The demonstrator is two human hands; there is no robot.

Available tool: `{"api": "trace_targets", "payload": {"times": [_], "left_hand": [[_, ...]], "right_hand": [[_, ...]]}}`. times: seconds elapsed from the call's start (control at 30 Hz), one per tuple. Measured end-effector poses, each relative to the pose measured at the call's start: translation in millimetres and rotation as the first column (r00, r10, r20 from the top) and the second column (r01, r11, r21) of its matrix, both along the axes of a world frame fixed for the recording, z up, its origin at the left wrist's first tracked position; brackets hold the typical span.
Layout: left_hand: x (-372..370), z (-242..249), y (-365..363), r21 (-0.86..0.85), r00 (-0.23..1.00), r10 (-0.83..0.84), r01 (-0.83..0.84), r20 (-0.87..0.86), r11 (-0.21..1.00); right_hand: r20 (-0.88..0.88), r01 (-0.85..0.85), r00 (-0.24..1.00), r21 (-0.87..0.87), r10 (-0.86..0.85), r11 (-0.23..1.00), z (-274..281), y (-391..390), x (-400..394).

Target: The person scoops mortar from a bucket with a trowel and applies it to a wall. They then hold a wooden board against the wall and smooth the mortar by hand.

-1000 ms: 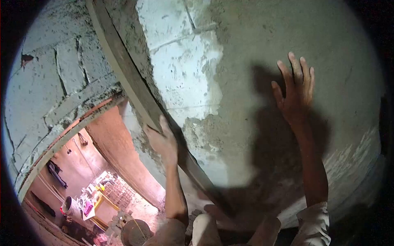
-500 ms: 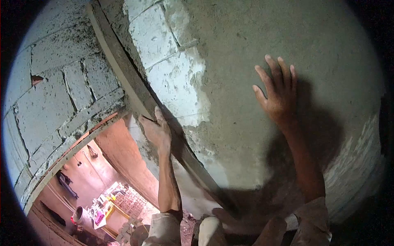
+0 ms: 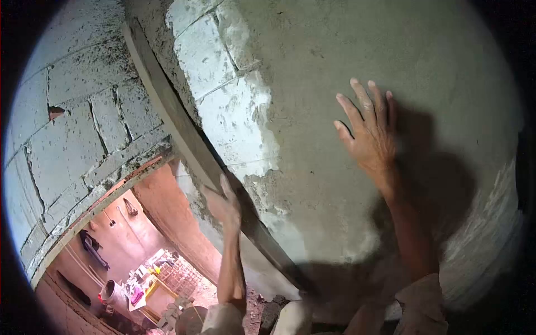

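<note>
A long, narrow wooden board (image 3: 176, 120) runs slantwise against the wall, from the upper left down to the bottom middle. My left hand (image 3: 224, 206) grips it below its middle, thumb lying along its face; the other fingers are partly hidden. To the right, grey plaster (image 3: 312, 128) covers the wall. Over this plaster my right hand (image 3: 373, 137) is spread with fingers apart, holding nothing; its palm faces the surface and seems to rest on it. Bare pale blocks (image 3: 223, 120) show between the board and the ragged plaster edge.
Left of the board is rough blockwork (image 3: 70, 148) with open joints. Beneath it, a doorway shows a lit room with a cluttered table (image 3: 162, 301), a bucket-like container (image 3: 111, 293) and dark cloth (image 3: 92, 248) hanging on the wall. My knees are at the bottom edge.
My left hand sits a little lower and further right, still on the board. My right hand appears slightly further left, fingers still spread. The whole view has shifted slightly.
</note>
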State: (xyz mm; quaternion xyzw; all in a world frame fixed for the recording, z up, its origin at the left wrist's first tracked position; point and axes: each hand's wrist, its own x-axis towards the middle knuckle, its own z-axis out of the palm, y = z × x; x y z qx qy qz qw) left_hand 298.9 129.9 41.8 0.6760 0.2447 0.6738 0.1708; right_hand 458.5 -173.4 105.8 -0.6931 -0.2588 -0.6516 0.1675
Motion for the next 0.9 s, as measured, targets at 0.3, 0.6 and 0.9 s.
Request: {"api": "trace_targets", "payload": {"times": [0.3, 0.6, 0.9], "left_hand": [[2, 1, -7, 0.161, 0.998, -0.004, -0.005, 0.055, 0.987], [-2, -109, -3, -0.031, 0.999, -0.007, 0.005, -0.053, 1.000], [-1, 29, 13, 0.206, 0.996, 0.036, -0.052, 0.077, 0.977]], "right_hand": [[0.059, -0.032, 0.998, 0.014, 0.031, 0.999, 2, -1, -2], [0.081, -0.009, 0.997, 0.010, 0.008, 1.000, 4, -1, -2], [0.175, -0.009, 0.985, 0.011, 0.007, 1.000, 4, -1, -2]]}}
